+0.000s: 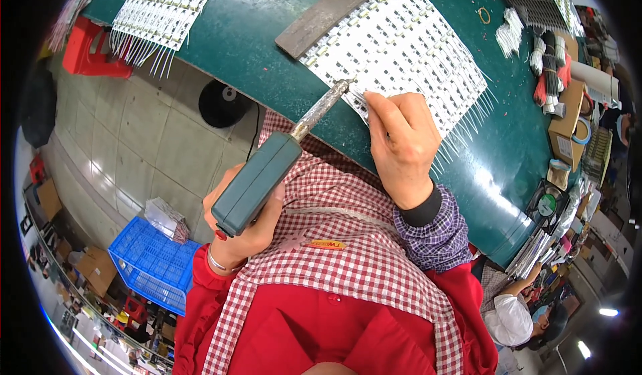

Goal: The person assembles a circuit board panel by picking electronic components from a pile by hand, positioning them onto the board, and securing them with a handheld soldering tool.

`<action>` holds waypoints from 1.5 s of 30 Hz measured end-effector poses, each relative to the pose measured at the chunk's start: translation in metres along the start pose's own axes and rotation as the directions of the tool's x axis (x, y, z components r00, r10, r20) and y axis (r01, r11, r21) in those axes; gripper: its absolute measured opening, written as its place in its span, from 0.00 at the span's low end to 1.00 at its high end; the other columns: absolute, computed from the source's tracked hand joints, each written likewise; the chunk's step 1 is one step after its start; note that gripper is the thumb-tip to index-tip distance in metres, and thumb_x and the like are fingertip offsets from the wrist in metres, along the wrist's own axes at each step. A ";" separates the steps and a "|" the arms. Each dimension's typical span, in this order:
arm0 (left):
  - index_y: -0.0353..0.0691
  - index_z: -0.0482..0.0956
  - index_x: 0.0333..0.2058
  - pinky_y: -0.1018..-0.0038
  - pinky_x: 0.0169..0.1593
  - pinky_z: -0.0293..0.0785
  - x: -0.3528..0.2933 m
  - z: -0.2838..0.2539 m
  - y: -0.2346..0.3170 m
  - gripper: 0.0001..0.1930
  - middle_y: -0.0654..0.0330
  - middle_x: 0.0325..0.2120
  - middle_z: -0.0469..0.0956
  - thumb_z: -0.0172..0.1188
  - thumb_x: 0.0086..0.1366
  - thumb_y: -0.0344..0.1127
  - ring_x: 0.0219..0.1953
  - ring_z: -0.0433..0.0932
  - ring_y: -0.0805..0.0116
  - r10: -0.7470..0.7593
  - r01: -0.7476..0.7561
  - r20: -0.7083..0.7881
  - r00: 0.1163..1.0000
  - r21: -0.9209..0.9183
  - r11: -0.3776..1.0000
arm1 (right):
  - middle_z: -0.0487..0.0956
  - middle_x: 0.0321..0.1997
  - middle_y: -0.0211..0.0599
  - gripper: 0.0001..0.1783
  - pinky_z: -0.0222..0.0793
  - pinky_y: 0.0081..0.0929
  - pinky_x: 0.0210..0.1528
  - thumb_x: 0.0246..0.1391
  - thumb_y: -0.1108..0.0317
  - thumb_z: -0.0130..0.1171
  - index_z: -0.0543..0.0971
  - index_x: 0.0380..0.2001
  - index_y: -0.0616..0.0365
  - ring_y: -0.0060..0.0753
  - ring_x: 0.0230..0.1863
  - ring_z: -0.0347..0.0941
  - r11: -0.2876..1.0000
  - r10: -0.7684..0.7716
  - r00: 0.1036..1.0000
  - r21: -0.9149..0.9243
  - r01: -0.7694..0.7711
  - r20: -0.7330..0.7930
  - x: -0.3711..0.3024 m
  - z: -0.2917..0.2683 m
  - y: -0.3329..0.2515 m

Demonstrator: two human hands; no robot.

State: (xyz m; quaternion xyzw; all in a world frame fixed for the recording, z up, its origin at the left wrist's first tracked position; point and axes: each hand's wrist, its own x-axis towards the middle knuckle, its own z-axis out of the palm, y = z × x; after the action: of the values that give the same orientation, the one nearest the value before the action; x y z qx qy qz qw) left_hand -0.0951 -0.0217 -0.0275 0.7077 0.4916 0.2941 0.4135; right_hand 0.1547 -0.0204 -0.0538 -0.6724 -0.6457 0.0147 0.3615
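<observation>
My left hand (242, 231) is wrapped around the dark green handle of a soldering iron (257, 182). The iron's worn metal barrel slants up and right, its tip over the near edge of a white circuit board panel (408, 51). Rows of small dark and yellowish parts cover that panel, and thin white wires stick out along its right edge. Beside the tip, my right hand (404, 141) has thumb and forefinger pinched together above the panel. Whatever lies between those fingertips is too small to make out. A flat brown bar (338, 11) rests along the panel's left side.
The green table (267, 54) also carries another wired panel (164, 11), a white wire bundle (509, 33), a rubber band (483, 15) and a cardboard box (568, 124). A red stool (93, 51) and blue crate (150, 265) stand left. Another person (515, 318) sits lower right.
</observation>
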 end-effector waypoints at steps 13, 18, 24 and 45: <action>0.29 0.84 0.36 0.73 0.31 0.78 0.005 0.003 -0.001 0.10 0.51 0.32 0.82 0.69 0.53 0.21 0.27 0.82 0.63 0.015 -0.016 0.044 0.999 0.010 1.000 | 0.74 0.26 0.34 0.15 0.68 0.32 0.30 0.42 0.84 0.71 0.86 0.35 0.58 0.36 0.29 0.72 1.000 0.017 1.000 -0.011 -0.017 0.018 -0.001 0.001 -0.001; 0.28 0.84 0.36 0.73 0.31 0.77 0.005 0.001 0.004 0.10 0.51 0.31 0.82 0.69 0.54 0.21 0.27 0.82 0.62 0.004 -0.005 0.037 0.999 0.016 1.000 | 0.74 0.26 0.34 0.15 0.68 0.32 0.30 0.42 0.84 0.71 0.86 0.35 0.58 0.36 0.28 0.72 1.000 0.020 1.000 -0.011 -0.020 0.010 -0.001 0.001 0.000; 0.28 0.84 0.38 0.72 0.31 0.77 0.003 -0.003 0.002 0.11 0.50 0.32 0.83 0.70 0.54 0.22 0.28 0.83 0.61 -0.020 0.020 0.008 1.000 0.016 1.000 | 0.74 0.26 0.34 0.15 0.68 0.32 0.30 0.42 0.84 0.71 0.86 0.35 0.58 0.36 0.28 0.72 0.999 0.028 0.999 -0.020 -0.027 0.018 -0.001 0.001 -0.001; 0.29 0.84 0.38 0.73 0.32 0.79 0.010 0.001 0.000 0.12 0.50 0.34 0.84 0.69 0.52 0.20 0.29 0.84 0.62 0.062 -0.062 0.025 0.998 0.019 0.998 | 0.70 0.25 0.33 0.15 0.68 0.33 0.29 0.41 0.82 0.68 0.83 0.35 0.55 0.36 0.28 0.71 0.999 -0.030 0.998 0.030 0.028 0.060 0.010 -0.005 0.013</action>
State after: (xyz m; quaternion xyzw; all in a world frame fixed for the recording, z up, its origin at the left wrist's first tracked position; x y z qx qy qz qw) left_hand -0.0913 -0.0129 -0.0278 0.7301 0.4672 0.2933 0.4033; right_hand 0.1699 -0.0131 -0.0524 -0.6570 -0.6657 0.0392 0.3516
